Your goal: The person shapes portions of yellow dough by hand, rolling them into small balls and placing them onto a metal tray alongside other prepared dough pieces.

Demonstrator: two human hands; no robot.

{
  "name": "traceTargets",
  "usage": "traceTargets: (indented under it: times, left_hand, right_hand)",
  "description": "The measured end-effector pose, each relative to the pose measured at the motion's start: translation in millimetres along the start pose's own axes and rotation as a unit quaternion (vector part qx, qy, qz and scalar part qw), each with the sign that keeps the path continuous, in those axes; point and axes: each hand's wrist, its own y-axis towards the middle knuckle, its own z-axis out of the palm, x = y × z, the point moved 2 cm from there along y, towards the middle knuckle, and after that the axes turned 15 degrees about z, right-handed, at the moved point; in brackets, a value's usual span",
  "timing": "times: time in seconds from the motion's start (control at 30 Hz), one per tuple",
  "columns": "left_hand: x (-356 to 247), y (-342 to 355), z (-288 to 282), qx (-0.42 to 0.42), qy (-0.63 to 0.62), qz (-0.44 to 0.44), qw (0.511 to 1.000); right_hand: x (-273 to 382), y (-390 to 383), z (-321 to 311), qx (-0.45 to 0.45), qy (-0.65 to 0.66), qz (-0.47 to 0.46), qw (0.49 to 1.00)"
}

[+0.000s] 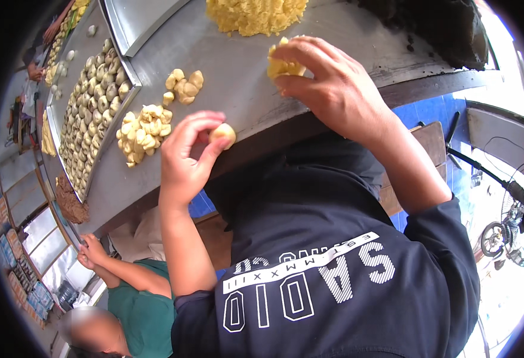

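My left hand (181,155) is closed around a small pale dough ball (224,136) at the near edge of the metal table (238,80). Thumb and fingers curl round the ball. To the right, my right hand (339,89) grips a crumbly yellow lump (281,67) just above the tabletop. Beyond it lies a big mound of the same yellow mash (256,13). Left of my left hand sits a heap of yellow pieces (144,134), with a smaller cluster of pale dough pieces (185,86) farther off.
A metal tray (135,83) full of rounded dough pieces stands at the left, another tray (145,21) behind it. A brown lump (71,200) rests near the table's left end. A black plastic bag (447,33) lies far right. A person in a green shirt (148,298) sits at lower left.
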Motion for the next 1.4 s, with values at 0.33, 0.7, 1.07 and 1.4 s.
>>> traceTargets:
  times: [0.33,0.7,1.07,1.4]
  left_hand:
    - [37,33,-50,-0.043,0.522,0.022,0.852]
    - [21,-9,-14,-0.050,0.462,0.053,0.884]
    - [-7,-6,19,-0.079,0.281,0.002,0.956]
    - [-10,-6,26,-0.060,0.336,0.022,0.940]
  right_hand:
    - [9,26,17,0.009,-0.175,0.068,0.982]
    - [-11,4,-11,0.014,-0.016,0.113,0.993]
    - [-2,-10,-15,-0.010,-0.027,0.160,0.987]
    - [0,12,0,-0.006,-0.126,0.082,0.989]
